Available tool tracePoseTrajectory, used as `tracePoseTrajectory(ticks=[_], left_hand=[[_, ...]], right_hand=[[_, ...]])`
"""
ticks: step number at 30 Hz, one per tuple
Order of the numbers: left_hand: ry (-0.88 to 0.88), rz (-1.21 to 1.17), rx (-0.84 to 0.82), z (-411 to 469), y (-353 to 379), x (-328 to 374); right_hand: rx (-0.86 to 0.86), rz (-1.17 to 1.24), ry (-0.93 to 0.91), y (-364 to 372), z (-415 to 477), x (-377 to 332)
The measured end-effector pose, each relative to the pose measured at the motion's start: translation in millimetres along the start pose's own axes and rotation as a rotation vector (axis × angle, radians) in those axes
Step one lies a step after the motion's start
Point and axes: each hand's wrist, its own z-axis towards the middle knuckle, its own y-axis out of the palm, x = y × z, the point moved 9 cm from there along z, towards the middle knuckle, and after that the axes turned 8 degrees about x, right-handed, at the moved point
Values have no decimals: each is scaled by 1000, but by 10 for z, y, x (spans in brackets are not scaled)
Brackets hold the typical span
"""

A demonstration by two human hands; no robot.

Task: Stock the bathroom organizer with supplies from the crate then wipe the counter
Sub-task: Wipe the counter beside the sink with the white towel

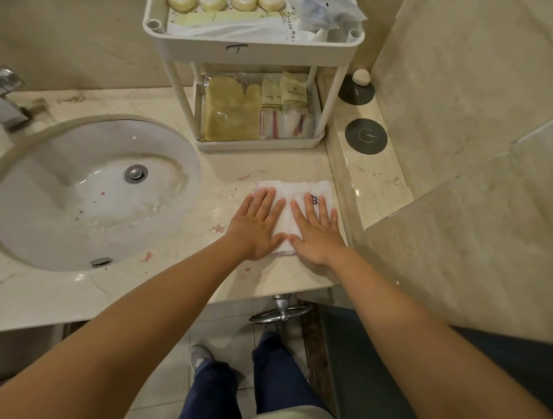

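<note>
A folded white cloth [294, 191] with a small dark mark lies flat on the beige marble counter [179, 263], just in front of the white two-tier organizer [254, 49]. My left hand [257, 227] and my right hand [317, 233] both press flat on the cloth, fingers straight and spread, thumbs nearly touching. The organizer's top tray holds pale soap bars [227, 3] and plastic-wrapped packets. Its lower tray [257, 145] holds a yellow bagged item [227, 110], cream sachets [287, 92] and wrapped white items. No crate is in view.
A white oval sink [74, 191] with a metal drain fills the left, a chrome tap [9, 98] at its far-left edge. Pink smears dot the counter. Two dark round coasters [365, 136] sit on the right ledge by the wall. A metal ring fixture [281, 311] hangs below the counter edge.
</note>
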Motion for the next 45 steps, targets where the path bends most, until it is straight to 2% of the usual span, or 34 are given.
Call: tracePoseTrajectory(ticks=[15,31,45], left_hand=[[70,39,13,-722,214,-308],[30,30,-32,-1638,419,-809],[15,-4,-75,-1377,412,-883]], right_hand=[[17,12,78,392,-386,-703],[-9,3,56,738,-685,-1646],[-93,48,82,625,-445,-1540]])
